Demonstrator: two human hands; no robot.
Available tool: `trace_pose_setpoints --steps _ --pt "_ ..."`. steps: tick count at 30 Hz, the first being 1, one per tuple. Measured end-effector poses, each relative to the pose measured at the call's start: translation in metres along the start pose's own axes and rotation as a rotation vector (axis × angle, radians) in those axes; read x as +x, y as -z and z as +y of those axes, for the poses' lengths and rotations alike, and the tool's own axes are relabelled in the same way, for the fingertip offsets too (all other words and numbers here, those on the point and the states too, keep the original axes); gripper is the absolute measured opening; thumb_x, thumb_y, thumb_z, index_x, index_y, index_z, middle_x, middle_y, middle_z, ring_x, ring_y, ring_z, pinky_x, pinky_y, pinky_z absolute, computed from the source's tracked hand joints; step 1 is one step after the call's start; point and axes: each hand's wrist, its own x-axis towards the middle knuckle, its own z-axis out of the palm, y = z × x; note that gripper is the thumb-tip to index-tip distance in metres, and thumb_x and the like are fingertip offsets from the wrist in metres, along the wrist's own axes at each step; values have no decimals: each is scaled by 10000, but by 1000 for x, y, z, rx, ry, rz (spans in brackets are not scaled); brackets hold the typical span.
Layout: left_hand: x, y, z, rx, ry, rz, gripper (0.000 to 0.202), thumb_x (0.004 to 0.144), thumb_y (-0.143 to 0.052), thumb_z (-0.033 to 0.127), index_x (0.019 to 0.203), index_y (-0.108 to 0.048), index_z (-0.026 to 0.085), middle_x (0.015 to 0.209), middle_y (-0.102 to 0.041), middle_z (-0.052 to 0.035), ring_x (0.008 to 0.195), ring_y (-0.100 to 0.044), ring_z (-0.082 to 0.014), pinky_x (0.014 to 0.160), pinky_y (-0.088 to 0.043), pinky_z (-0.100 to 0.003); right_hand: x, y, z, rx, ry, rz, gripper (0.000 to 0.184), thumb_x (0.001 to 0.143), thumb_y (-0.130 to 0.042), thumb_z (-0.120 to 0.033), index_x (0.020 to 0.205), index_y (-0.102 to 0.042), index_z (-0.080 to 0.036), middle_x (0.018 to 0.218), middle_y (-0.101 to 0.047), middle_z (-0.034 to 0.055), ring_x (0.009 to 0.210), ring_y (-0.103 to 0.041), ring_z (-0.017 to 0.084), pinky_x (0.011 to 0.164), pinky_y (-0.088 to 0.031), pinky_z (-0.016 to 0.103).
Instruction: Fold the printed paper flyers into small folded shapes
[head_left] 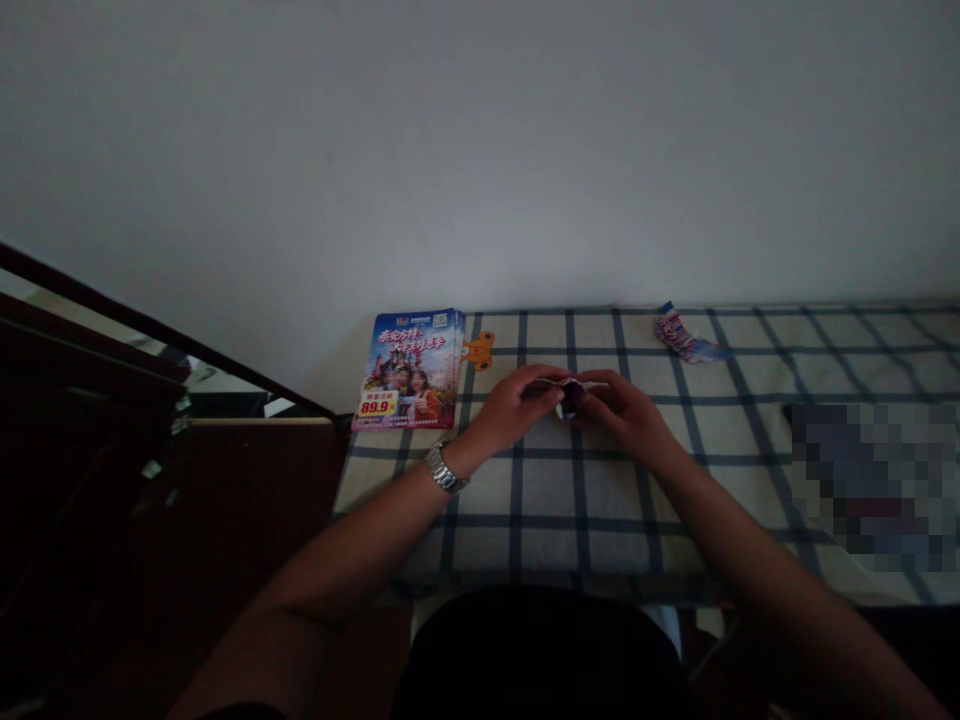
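Together, left hand (pixel 517 402), right hand (pixel 624 412) hold one dark item (pixel 571 398); one wrapper (pixel 681 338) apart.

Table (pixel 484 530) before me, wall (pixel 480 150) behind its far edge. Packet (pixel 570 400) between my left hand (pixel 517 402) and right hand (pixel 631 410), above the table's middle. To my left: booklet stack (pixel 409 368) at the far corner; bear figure (pixel 478 350) just beside its right side. To my right: wrapper (pixel 679 335) near the wall; farther right and nearer me, an obscured item (pixel 862 480).
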Motion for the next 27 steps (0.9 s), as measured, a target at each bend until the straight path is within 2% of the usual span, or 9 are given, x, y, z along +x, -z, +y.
trace_pose_setpoints --steps 5,11,16,19,22,27 --pt "0 3 1 21 -8 -34 298 1025 -644 335 1302 -689 235 1305 -716 -101 1166 -704 -216 1023 -584 -390 0 1 0 0 7 31 375 985 -689 -489 1291 -605 -291 1014 -778 43 929 -768 220 844 -688 418" --pt "-1 1 3 -50 0 -74 328 1038 -599 283 1361 -651 259 1282 -712 -89 1111 -708 -199 899 -625 -332 1 1 1 -19 24 36 391 974 -686 -541 1265 -605 -292 1100 -770 57 990 -761 232 853 -689 426" --pt "-1 2 5 -16 -13 -63 315 1045 -565 244 1348 -652 257 1280 -711 -81 1120 -700 -196 924 -613 -340 2 1 1 -1 27 41 371 967 -703 -535 1238 -631 -292 1135 -756 58 948 -769 217 821 -691 399" --pt "-1 2 7 14 -28 -55 301 1042 -554 207 1316 -672 252 1266 -721 -73 1145 -694 -193 990 -592 -369 2 0 2 9 24 51 371 960 -710 -539 1221 -640 -284 1133 -750 61 930 -769 212 812 -694 397" --pt "-1 3 7 24 -46 -45 309 1032 -547 159 1292 -687 252 1270 -730 -64 1185 -688 -191 1060 -562 -395 1 0 3 1 21 51 375 968 -695 -545 1225 -641 -277 1157 -750 72 938 -768 215 831 -693 412" --pt "0 3 7 35 -34 -34 330 1009 -542 115 1267 -703 246 1262 -742 -55 1182 -694 -193 1080 -557 -419 1 1 4 -8 21 54 361 969 -695 -538 1220 -652 -281 1194 -742 73 971 -762 222 858 -692 422"
